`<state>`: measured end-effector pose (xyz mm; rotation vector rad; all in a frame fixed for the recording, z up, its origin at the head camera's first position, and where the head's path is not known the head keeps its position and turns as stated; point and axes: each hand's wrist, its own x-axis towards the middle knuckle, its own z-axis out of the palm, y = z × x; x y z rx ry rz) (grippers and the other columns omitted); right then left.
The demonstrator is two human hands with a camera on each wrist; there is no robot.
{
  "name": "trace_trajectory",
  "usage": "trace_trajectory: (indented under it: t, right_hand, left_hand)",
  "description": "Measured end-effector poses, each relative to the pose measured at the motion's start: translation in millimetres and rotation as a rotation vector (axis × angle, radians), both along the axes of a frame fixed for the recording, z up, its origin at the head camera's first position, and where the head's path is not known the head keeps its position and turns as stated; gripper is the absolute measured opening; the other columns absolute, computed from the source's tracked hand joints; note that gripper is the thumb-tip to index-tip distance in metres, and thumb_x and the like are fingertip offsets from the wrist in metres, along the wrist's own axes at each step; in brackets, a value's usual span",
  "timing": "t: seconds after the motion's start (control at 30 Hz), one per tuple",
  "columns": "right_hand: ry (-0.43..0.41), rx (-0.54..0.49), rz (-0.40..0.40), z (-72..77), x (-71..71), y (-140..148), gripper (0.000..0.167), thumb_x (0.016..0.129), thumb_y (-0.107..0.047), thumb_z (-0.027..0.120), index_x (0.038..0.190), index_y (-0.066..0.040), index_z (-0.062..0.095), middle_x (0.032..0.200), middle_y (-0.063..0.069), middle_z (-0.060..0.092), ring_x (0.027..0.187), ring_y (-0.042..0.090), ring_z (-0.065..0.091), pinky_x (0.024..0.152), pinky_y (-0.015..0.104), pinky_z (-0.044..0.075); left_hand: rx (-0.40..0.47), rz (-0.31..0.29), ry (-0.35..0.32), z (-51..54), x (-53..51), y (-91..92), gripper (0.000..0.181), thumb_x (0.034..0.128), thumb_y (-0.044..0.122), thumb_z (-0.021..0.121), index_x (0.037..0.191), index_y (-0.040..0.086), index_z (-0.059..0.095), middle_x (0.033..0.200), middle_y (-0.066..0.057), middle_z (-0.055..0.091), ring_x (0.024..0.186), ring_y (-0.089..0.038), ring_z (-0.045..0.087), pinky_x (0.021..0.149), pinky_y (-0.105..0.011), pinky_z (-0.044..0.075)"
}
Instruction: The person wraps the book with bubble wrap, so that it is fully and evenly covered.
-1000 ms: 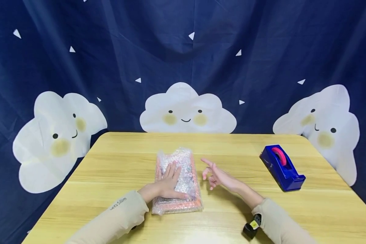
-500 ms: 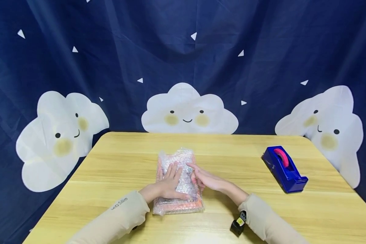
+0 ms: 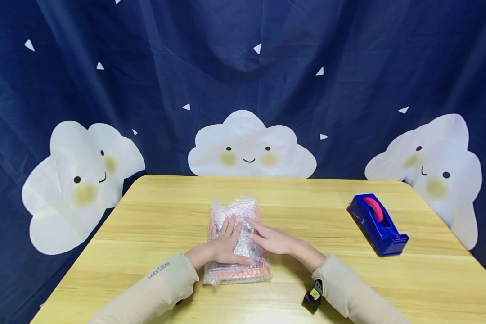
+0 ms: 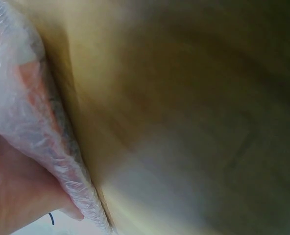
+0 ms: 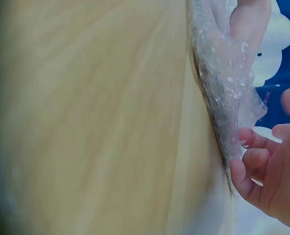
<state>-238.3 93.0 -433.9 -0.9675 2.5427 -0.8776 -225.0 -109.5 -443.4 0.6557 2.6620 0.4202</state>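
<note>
A flat rectangular package point(image 3: 239, 273) with an orange border lies on the table, covered in clear bubble wrap point(image 3: 243, 205). My left hand point(image 3: 222, 248) rests flat on its left half, fingers spread and thumb pointing right. Over the package's right edge is my right hand point(image 3: 274, 240), index finger stretched across the wrap. In the right wrist view, this right hand point(image 5: 277, 171) has bent fingers against the wrapped edge, with the thumb held away. Part of the package point(image 4: 37, 93) and the left hand point(image 4: 22, 188) show in the left wrist view. What the wrap encloses is partly hidden.
A blue tape dispenser point(image 3: 378, 229) with a pink roll of tape point(image 3: 373, 209) stands at the right of the wooden table point(image 3: 166, 198). Behind the table hangs a dark blue curtain point(image 3: 158, 81) with white clouds.
The right hand has moved left from beside the package onto its right edge, and its fingers have straightened somewhat. The left hand stays in place on the wrap.
</note>
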Motion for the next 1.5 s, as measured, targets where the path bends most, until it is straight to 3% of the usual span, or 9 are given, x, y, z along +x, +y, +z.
trace_trajectory:
  t: [0.13,0.3,0.63,0.8,1.0,1.2,1.3,1.4,1.5]
  right_hand:
    - [0.106,0.025,-0.001,-1.8,0.0,-3.8,0.059,0.093,-0.023,0.047,0.145,-0.01,0.022,0.104,0.01,0.062,0.089,0.019,0.06,0.077,0.036,0.049]
    - [0.17,0.033,0.004,-3.3,0.0,-7.8,0.064,0.086,-0.013,0.057,0.143,-0.007,0.027,0.078,-0.003,0.057,0.063,0.005,0.049,0.056,0.02,0.044]
    - [0.095,-0.074,0.014,-1.8,-2.9,-3.8,0.065,0.085,-0.014,0.058,0.142,-0.003,0.027,0.077,-0.006,0.055,0.06,0.002,0.049,0.058,0.02,0.044]
    - [0.085,-0.072,-0.001,1.8,-3.3,-3.6,0.058,0.089,-0.015,0.053,0.141,-0.004,0.03,0.077,-0.003,0.058,0.062,0.005,0.052,0.06,0.023,0.046]
    - [0.168,-0.006,0.011,0.4,-5.4,-6.3,0.052,0.088,-0.012,0.055,0.137,-0.005,0.038,0.082,0.002,0.063,0.069,0.009,0.057,0.066,0.025,0.048]
    - [0.283,0.067,0.03,2.4,-6.0,-10.6,0.055,0.083,-0.012,0.064,0.134,-0.007,0.043,0.072,-0.003,0.061,0.055,0.002,0.049,0.049,0.017,0.042]
    - [0.381,0.14,0.034,5.6,-6.1,-14.1,0.056,0.08,-0.016,0.068,0.132,-0.01,0.046,0.064,-0.006,0.057,0.047,0.001,0.043,0.04,0.016,0.035]
    - [0.423,0.236,0.018,9.7,-6.7,-18.5,0.059,0.078,-0.023,0.07,0.132,-0.013,0.046,0.058,-0.008,0.052,0.042,0.003,0.037,0.037,0.016,0.029]
    - [0.399,0.325,-0.006,13.8,-9.4,-24.0,0.064,0.076,-0.028,0.071,0.133,-0.015,0.045,0.073,0.001,0.062,0.042,0.004,0.036,0.037,0.016,0.029]
  left_hand:
    - [-0.009,0.005,0.011,0.1,0.1,0.1,0.112,0.0731,0.071,0.053,0.146,0.004,0.0,0.149,-0.018,-0.02,0.136,-0.034,-0.018,0.103,-0.061,-0.009]
    - [-0.014,0.007,0.018,0.6,0.2,0.0,0.111,0.0733,0.07,0.054,0.146,0.003,0.002,0.149,-0.018,-0.019,0.136,-0.034,-0.017,0.103,-0.062,-0.008]
    - [-0.023,0.001,0.019,-0.4,0.8,-0.6,0.112,0.0732,0.071,0.053,0.146,0.004,0.001,0.149,-0.018,-0.019,0.136,-0.035,-0.017,0.102,-0.062,-0.009]
    - [-0.018,-0.004,0.012,0.8,-0.1,-0.5,0.112,0.0734,0.071,0.053,0.146,0.004,0.0,0.148,-0.018,-0.02,0.135,-0.034,-0.018,0.102,-0.063,-0.01]
    - [-0.015,-0.003,0.004,1.3,0.2,-0.2,0.111,0.0737,0.07,0.053,0.146,0.004,0.0,0.148,-0.018,-0.021,0.135,-0.034,-0.019,0.102,-0.063,-0.009]
    - [-0.008,-0.006,-0.002,2.1,1.2,0.2,0.111,0.0741,0.068,0.054,0.146,0.001,0.002,0.148,-0.018,-0.021,0.135,-0.034,-0.019,0.101,-0.063,-0.009]
    - [-0.017,-0.005,0.002,2.5,1.4,0.6,0.111,0.0739,0.069,0.053,0.145,0.0,0.004,0.148,-0.018,-0.021,0.135,-0.035,-0.019,0.102,-0.063,-0.008]
    - [-0.031,-0.003,0.005,3.3,1.4,0.9,0.111,0.0737,0.071,0.051,0.146,0.001,0.005,0.148,-0.017,-0.021,0.135,-0.034,-0.019,0.102,-0.063,-0.008]
    - [-0.033,-0.003,0.004,3.9,1.4,0.6,0.111,0.074,0.071,0.051,0.146,0.001,0.004,0.148,-0.017,-0.021,0.135,-0.035,-0.018,0.102,-0.063,-0.008]
